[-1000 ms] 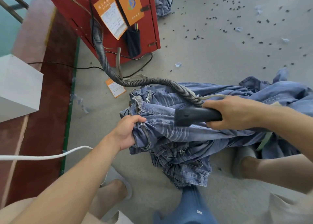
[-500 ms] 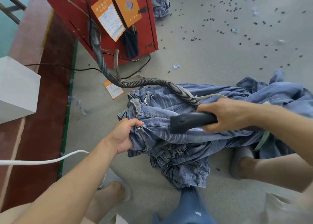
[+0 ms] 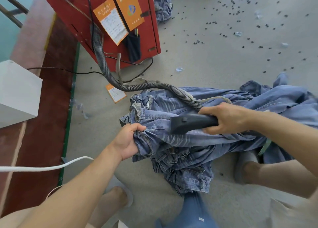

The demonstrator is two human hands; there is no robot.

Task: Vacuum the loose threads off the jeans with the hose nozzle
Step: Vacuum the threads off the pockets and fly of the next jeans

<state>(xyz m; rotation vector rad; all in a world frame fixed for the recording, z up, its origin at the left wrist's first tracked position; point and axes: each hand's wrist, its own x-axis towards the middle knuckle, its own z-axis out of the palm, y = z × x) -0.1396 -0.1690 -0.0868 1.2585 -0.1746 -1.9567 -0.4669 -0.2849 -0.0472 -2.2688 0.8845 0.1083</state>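
Note:
Blue jeans [image 3: 197,146] lie stretched across my lap and down onto the grey floor. My left hand [image 3: 128,140] grips the bunched waistband at the left end. My right hand [image 3: 227,118] grips the black hose nozzle [image 3: 189,124], whose wide mouth points left and presses on the denim just right of my left hand. A grey ribbed hose [image 3: 103,59] runs from the nozzle back up to the red machine [image 3: 96,21].
The red machine carries orange tags and black cables. A white box [image 3: 17,93] stands at the left, a white cord [image 3: 43,167] crosses below it. Small dark bits litter the floor [image 3: 232,47] at the back right. More denim [image 3: 163,4] lies behind the machine. My feet rest beside the jeans.
The nozzle has slid a little to the left along the denim, closer to my left hand. My left hand keeps its grip on the waistband.

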